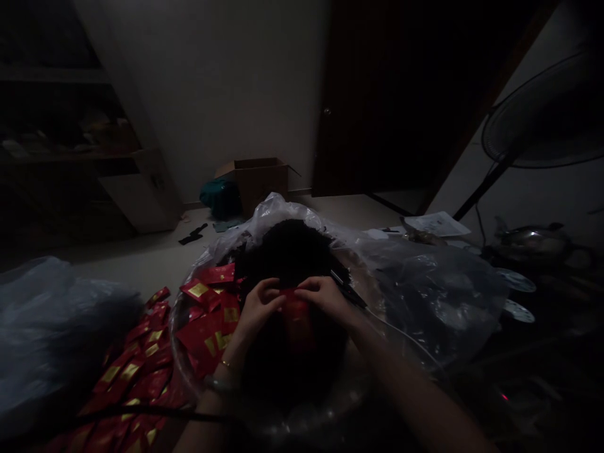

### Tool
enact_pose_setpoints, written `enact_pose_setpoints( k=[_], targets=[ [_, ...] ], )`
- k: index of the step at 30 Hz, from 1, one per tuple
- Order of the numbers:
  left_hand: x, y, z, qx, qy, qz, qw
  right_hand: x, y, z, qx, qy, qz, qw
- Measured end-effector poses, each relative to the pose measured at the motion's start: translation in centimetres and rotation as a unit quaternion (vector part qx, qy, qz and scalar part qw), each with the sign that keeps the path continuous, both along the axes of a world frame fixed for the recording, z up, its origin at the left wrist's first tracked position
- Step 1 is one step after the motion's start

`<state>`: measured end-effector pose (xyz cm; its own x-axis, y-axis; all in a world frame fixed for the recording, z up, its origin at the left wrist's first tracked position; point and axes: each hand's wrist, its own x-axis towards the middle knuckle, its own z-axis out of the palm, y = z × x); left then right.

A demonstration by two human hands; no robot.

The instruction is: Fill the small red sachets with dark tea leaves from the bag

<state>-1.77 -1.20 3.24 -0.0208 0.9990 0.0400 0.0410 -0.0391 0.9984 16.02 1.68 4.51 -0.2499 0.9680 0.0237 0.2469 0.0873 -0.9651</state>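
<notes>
Over a dark heap (295, 251) in a round, plastic-lined container (175, 343), a red packet (298, 324) hangs between my two hands. My left hand (257, 308) pinches its upper left edge with thumb and fingers. At the upper right edge, my right hand (326, 299) closes on the same packet. More red packets with gold labels (207, 314) lie inside the container, left of my left hand. A black pen-like tool (346, 289) with a pale cord rests just beyond my right hand. Dim light hides what the heap is made of.
Many loose red packets (146, 371) spread at the lower left beside a big plastic bag (61, 333). Clear plastic sheeting (434, 296) covers the right side. A cardboard box (262, 182) stands by the wall, a fan (542, 119) and metal kettle (533, 239) at right.
</notes>
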Motion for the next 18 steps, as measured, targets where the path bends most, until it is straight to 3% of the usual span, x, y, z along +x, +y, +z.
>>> enact_pose_setpoints(
  k=[2,5,10,18],
  targets=[
    [0.0,0.1,0.0,-0.065,-0.045,-0.008,0.997,0.0,0.1,-0.1,-0.001,0.000,-0.005,1.000],
    [0.2,0.2,-0.2,-0.104,-0.088,0.008,0.991,0.0,0.2,-0.2,-0.001,-0.001,-0.010,1.000],
    [0.9,0.4,-0.9,-0.053,-0.048,0.089,0.993,-0.1,0.1,-0.4,0.005,0.003,-0.034,0.999],
    [1.2,0.2,-0.9,-0.044,-0.039,0.066,0.996,-0.2,-0.3,-0.1,0.010,0.017,-0.030,0.999]
  ],
)
